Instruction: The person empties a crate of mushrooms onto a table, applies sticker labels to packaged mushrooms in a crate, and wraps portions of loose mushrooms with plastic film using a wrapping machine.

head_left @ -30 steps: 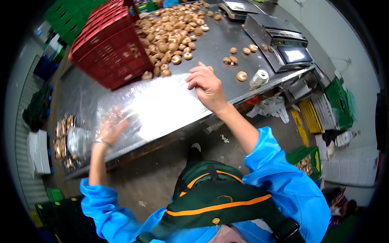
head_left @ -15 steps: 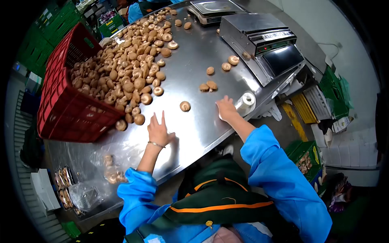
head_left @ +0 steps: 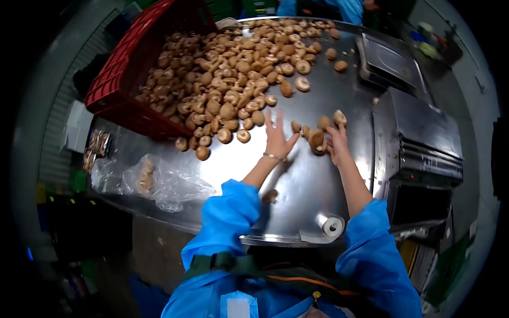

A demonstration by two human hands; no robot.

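Observation:
My left hand (head_left: 278, 140) is over the steel table with its fingers spread, holding nothing, just right of a large heap of brown shiitake mushrooms (head_left: 228, 87). My right hand (head_left: 339, 144) reaches in among a few loose mushrooms (head_left: 317, 140), fingers apart and touching or very near them. One pale-stemmed mushroom (head_left: 339, 117) lies at its fingertips. Between the two hands sit more loose mushrooms (head_left: 296, 126). A single mushroom (head_left: 270, 196) rests beside my left sleeve, partly in shadow.
A red crate (head_left: 124, 79) lies tipped at the left, mushrooms spilling from it. Clear plastic bags (head_left: 180, 185) lie at the front left. A film roll (head_left: 333, 226) stands by the front edge. At right are a steel machine (head_left: 424, 138) and a scale (head_left: 392, 61). A blue-sleeved person (head_left: 342, 9) is opposite.
My view has swung rightward. My right hand has left the film roll and moved forward to the loose mushrooms. My left hand has moved forward and right, beside the heap.

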